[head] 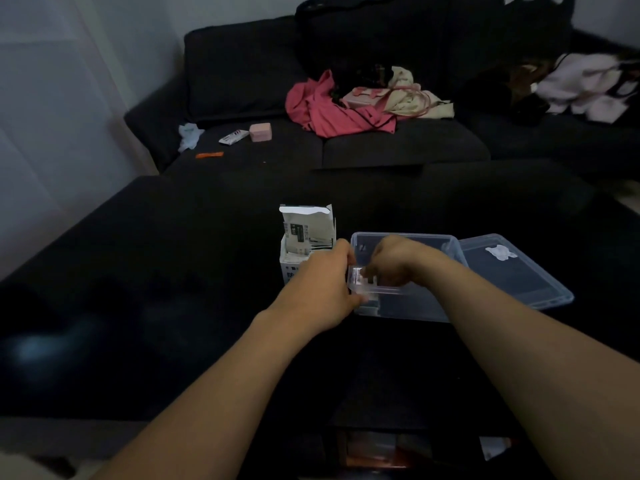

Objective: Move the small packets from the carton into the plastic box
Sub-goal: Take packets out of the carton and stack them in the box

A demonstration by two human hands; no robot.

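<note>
Pinching packets (360, 275) at frame centre — left hand (325, 282) and right hand (394, 261) clamp them over the plastic box (415, 306), carton (304, 237) beside it.

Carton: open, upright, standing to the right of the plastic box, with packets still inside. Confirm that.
Wrong side. In the head view the carton stands to the left of the plastic box, not the right. The rest holds: it is open, upright, with packets still inside.

One carton (304, 244), one plastic box (405, 289), one lid (512, 271), two hands
</note>
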